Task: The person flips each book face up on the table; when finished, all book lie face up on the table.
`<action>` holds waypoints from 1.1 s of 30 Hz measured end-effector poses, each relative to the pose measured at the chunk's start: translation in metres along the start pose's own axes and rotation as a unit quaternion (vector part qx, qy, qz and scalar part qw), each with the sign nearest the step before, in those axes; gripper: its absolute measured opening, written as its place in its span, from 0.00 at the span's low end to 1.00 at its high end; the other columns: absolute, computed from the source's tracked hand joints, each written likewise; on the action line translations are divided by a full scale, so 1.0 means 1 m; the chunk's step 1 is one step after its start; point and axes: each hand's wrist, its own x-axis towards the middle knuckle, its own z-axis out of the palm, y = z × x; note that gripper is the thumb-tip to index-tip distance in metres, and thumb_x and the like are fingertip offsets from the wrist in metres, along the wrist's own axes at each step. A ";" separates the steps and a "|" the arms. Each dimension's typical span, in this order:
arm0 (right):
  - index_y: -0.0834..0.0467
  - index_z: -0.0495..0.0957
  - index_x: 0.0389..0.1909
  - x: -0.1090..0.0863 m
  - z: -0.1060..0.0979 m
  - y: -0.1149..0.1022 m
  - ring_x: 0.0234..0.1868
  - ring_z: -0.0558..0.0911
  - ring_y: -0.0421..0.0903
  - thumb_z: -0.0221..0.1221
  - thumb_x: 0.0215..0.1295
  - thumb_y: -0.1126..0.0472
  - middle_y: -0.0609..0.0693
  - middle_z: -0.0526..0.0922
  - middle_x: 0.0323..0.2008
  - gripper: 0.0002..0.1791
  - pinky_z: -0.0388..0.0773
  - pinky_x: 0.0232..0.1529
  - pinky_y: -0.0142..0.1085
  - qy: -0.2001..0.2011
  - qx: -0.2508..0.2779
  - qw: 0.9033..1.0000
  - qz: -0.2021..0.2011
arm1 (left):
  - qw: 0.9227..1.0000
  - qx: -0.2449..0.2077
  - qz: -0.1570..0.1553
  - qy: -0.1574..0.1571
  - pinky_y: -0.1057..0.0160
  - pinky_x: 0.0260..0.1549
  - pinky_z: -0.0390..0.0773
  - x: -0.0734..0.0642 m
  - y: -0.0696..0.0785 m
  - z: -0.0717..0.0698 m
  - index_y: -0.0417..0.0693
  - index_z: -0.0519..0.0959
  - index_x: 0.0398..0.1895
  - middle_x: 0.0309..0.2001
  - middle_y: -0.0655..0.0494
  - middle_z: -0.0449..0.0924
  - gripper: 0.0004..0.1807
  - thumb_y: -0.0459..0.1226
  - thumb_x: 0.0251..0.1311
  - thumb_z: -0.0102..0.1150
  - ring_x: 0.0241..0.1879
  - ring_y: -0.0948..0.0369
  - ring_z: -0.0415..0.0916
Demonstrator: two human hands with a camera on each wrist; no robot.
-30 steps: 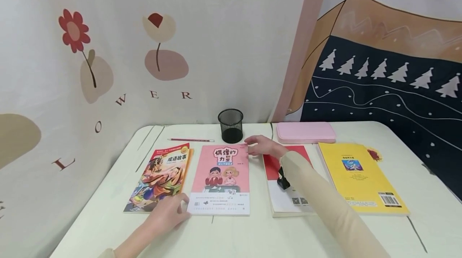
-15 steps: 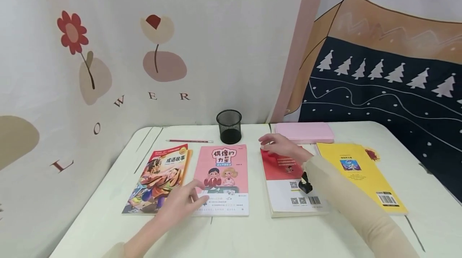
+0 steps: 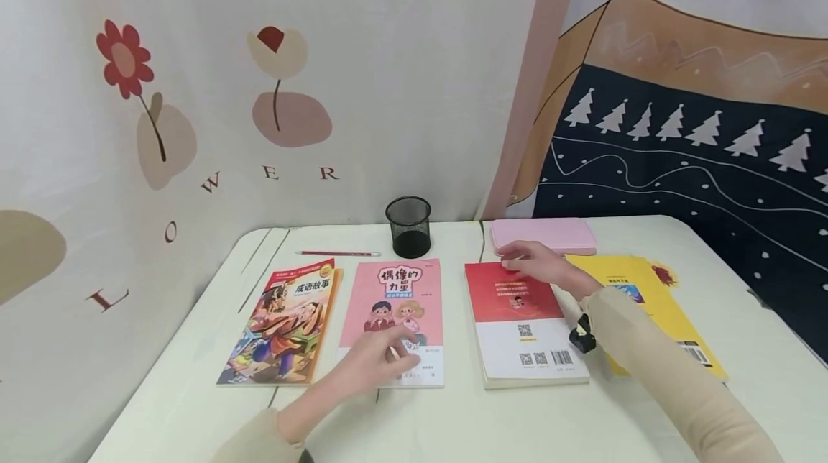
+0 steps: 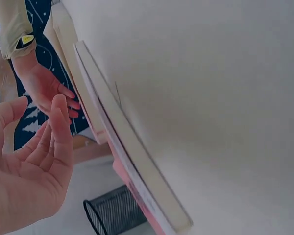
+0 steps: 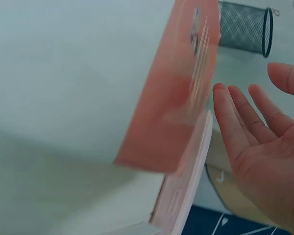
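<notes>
My left hand (image 3: 378,359) hovers with loosely bent fingers over the lower part of a pink book (image 3: 394,283) with two cartoon children on its cover. Nothing sits between its thumb and fingers in the left wrist view, where the hand (image 4: 34,171) appears close up. My right hand (image 3: 540,262) is over the top edge of a red and white book (image 3: 517,348), which lies back cover up. Relaxed and holding nothing, the right hand (image 5: 269,132) shows beside the red part of that book (image 5: 171,98) in the right wrist view.
Left of the pink book lies a colourful storybook (image 3: 284,326) over an orange-edged one. A yellow book (image 3: 666,312) sits partly under my right forearm. At the back are a red pencil (image 3: 339,254), a black mesh pen cup (image 3: 410,229) and a pink pencil case (image 3: 546,234).
My left hand has left the pink book's lower left corner and moved right above it. The right hand has moved from that book's upper right edge to over the red and white book.
</notes>
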 end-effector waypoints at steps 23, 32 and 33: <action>0.66 0.62 0.59 0.000 -0.031 0.043 0.43 0.71 0.53 0.52 0.62 0.56 0.64 0.66 0.53 0.27 0.72 0.44 0.41 0.036 -0.014 0.996 0.080 | 0.943 -0.310 -0.107 -0.057 0.58 0.24 0.78 0.029 0.028 0.044 0.39 0.63 0.57 0.54 0.46 0.64 0.29 0.33 0.51 0.59 0.36 0.54 0.76; 0.67 0.61 0.59 0.004 -0.030 0.050 0.40 0.72 0.50 0.53 0.62 0.55 0.63 0.68 0.51 0.29 0.74 0.39 0.35 0.015 0.001 0.996 0.087 | 0.888 -0.424 -0.170 -0.059 0.54 0.29 0.78 0.028 0.042 0.062 0.36 0.54 0.63 0.61 0.38 0.54 0.34 0.32 0.53 0.56 0.41 0.48 0.75; 0.68 0.61 0.58 0.004 -0.030 0.050 0.40 0.72 0.50 0.53 0.62 0.55 0.63 0.69 0.50 0.29 0.74 0.39 0.35 0.014 0.001 0.996 0.088 | 0.881 -0.435 -0.176 -0.060 0.54 0.29 0.78 0.028 0.043 0.063 0.35 0.53 0.63 0.61 0.38 0.54 0.34 0.31 0.53 0.55 0.41 0.47 0.75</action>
